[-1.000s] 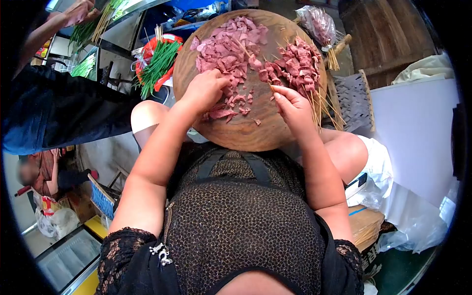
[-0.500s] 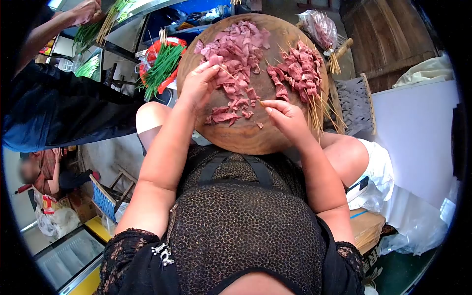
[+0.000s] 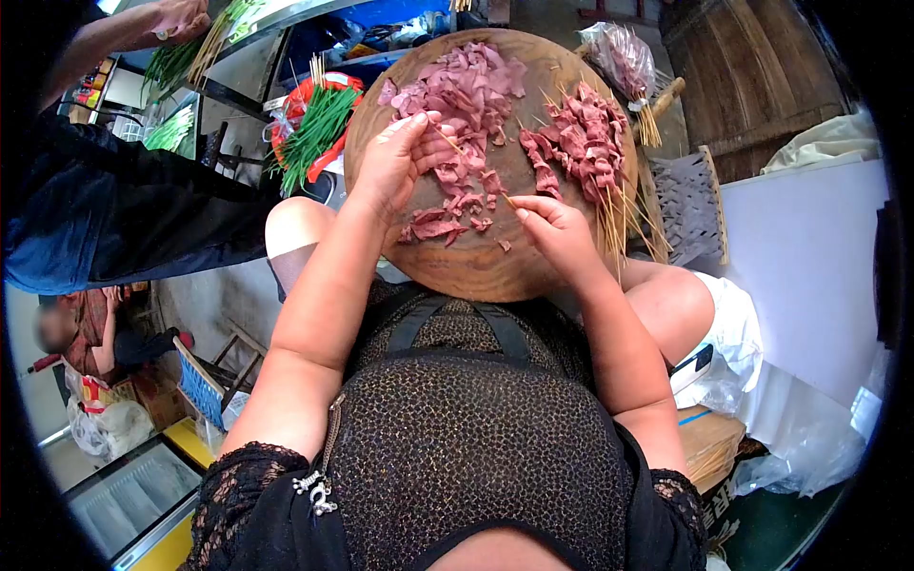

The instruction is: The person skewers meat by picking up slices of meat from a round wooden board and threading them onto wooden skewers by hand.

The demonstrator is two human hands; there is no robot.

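Head view: thin skewer slanted between both hands over round wooden board. Right hand had its grip pinched on the near end; left hand was at the far end, its grip unclear. Loose meat slices lay beyond, meat-loaded sticks rightward, greens off-board left.

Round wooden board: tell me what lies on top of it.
On the round wooden board lie loose meat slices, smaller scraps and a pile of meat skewers. Whatever is under the slices and skewers is covered and cannot be seen.
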